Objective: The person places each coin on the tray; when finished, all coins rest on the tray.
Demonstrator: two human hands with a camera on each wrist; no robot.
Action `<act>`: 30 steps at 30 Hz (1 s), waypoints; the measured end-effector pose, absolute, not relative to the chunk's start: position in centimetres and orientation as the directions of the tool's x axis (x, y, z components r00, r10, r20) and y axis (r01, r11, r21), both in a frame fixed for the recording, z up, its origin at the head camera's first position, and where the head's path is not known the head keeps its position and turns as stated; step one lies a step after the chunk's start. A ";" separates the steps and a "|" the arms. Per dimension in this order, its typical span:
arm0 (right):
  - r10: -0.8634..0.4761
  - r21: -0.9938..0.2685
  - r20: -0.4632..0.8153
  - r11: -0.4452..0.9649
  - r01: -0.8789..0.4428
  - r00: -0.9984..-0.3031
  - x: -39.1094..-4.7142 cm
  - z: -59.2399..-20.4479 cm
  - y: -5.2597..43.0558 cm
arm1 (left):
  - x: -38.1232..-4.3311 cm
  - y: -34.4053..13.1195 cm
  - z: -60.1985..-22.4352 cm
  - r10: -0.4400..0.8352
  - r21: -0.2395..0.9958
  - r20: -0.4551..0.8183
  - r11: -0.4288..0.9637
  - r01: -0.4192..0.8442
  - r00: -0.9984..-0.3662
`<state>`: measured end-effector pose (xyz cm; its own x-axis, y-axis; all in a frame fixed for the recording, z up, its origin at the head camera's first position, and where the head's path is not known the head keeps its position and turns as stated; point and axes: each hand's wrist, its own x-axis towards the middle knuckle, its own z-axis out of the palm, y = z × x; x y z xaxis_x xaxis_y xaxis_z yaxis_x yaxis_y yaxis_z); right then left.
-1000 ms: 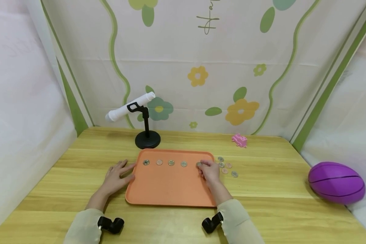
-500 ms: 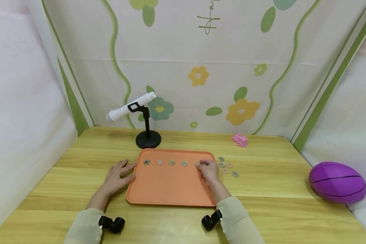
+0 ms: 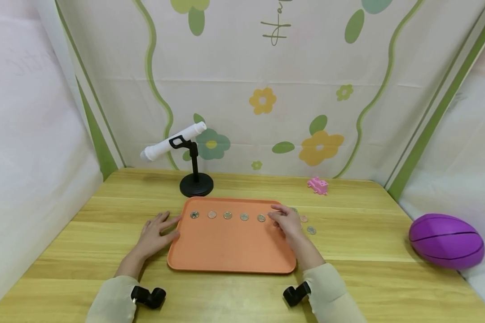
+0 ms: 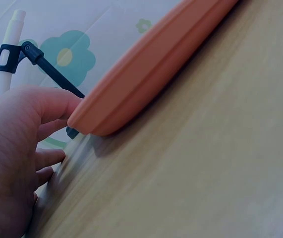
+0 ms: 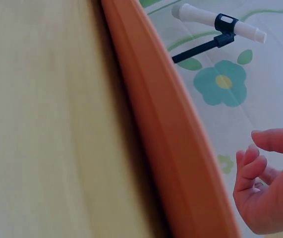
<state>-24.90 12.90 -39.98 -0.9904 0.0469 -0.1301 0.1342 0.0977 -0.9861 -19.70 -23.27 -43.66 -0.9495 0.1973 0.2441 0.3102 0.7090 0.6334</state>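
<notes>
An orange tray [image 3: 230, 246] lies on the wooden table with several coins in a row along its far side. The rightmost coin [image 3: 261, 218] lies flat, just left of my right hand [image 3: 288, 222]. That hand hovers over the tray's right rim, thumb and index finger apart and nothing between them; in the right wrist view its other fingers [image 5: 250, 171] are bent. My left hand [image 3: 153, 235] rests at the tray's left edge, fingers spread, with thumb and index finger at the rim. In the left wrist view a fingertip meets the tray's corner [image 4: 94, 116].
Right of the tray are loose coins, one silver [image 3: 311, 230] and one copper [image 3: 304, 219], others partly hidden behind my right hand. A white microphone [image 3: 174, 142] on a black stand [image 3: 196, 184] is behind the tray. Farther right are a pink toy [image 3: 318, 185] and a purple ball [image 3: 446, 242].
My right hand has let go of the rightmost coin, leaving it on the tray, and has moved right toward the loose coins. The left hand has stayed at the tray's edge.
</notes>
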 end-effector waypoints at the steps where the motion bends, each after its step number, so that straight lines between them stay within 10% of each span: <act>1: 0.051 -0.987 -0.119 0.106 0.124 -0.992 -24.9 -39.8 13.3 | -19.7 -23.3 -43.7 0.198 0.633 0.244 0.709 0.311 -0.949; 30: 0.028 -0.947 -0.092 0.305 0.096 -0.995 -24.1 -41.3 25.3 | -19.8 -23.4 -43.9 0.201 0.631 0.263 0.705 0.325 -0.944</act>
